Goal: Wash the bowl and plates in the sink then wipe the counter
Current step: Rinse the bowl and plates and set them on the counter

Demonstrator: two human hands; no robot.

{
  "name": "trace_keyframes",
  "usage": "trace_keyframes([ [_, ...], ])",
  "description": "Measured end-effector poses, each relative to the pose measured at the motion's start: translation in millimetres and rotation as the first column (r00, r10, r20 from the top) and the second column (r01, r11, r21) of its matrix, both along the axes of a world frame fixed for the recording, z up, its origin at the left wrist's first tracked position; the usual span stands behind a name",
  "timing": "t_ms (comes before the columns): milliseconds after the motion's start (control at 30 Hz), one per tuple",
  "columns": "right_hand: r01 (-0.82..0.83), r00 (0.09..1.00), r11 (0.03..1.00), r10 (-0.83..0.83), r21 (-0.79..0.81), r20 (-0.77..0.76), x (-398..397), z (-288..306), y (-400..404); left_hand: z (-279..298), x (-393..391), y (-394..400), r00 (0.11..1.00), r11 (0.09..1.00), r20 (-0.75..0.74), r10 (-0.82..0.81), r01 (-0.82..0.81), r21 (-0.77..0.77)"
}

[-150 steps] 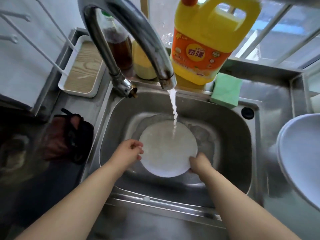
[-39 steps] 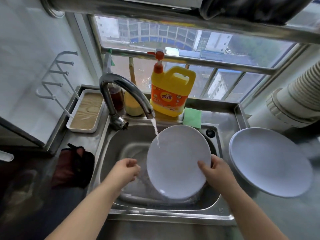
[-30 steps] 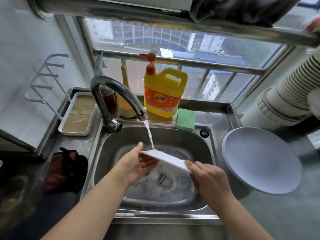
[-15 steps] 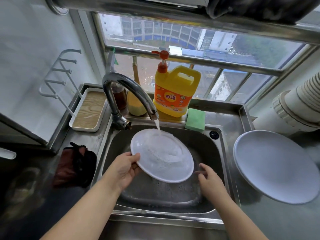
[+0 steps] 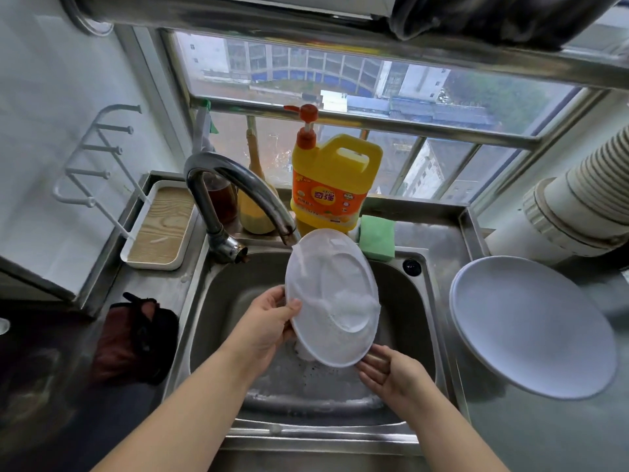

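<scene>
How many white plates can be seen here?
2: one plate held tilted over the sink under the tap, one large plate on the counter at right. Others may be hidden.

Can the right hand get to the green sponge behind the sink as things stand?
Probably yes. The right hand is open and holds nothing; the green sponge sits uncovered on the ledge, right of the held plate.

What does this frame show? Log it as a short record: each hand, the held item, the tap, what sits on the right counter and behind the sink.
left hand: grips the left rim of the plate, thumb on its face
right hand: open, fingers under the plate's lower edge
plate: white, tilted over the sink, wet and sudsy
faucet: spout just above the plate's upper edge
right counter: second white plate
behind sink: yellow detergent bottle, green sponge
</scene>
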State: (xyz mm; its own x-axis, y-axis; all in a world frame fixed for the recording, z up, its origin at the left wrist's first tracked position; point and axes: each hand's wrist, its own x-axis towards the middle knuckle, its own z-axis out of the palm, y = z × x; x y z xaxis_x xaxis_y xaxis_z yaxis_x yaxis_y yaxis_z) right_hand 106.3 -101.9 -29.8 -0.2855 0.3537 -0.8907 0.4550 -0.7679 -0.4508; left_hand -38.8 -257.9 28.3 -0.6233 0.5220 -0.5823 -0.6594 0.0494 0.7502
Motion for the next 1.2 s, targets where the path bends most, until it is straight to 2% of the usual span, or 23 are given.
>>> trace_keyframes([
  [433, -0.079, 0.995, 0.992, 0.073, 0.100, 0.063, -1.4, -7.9, 3.7, -14.4, -19.2, -47.2, 0.987, 0.998, -0.151, -0.060, 0.056, -0.031],
  [700, -0.231, 0.973, 0.950, 0.225, 0.211, 0.052, -16.6, -5.5, -1.5, -12.8, -22.3, -75.1, 0.966, 0.988, -0.220, -0.133, 0.112, -0.107],
  [900, -0.365, 0.929, 0.868, 0.361, 0.337, 0.076, -19.4, -0.4, -7.1, -14.7, -22.2, -88.4, 0.960, 0.981, -0.219, -0.177, 0.155, -0.115],
  [1100, -0.454, 0.840, 0.683, 0.543, 0.573, 0.018, -40.8, 22.7, -0.3, -13.4, -31.0, -90.1, 0.966, 0.989, -0.213, -0.145, 0.138, -0.046],
  [1200, -0.444, 0.805, 0.694, 0.587, 0.567, -0.087, -55.5, 38.6, 5.4, -11.9, -36.8, -83.9, 0.981, 0.995, -0.174, -0.090, 0.096, 0.025],
])
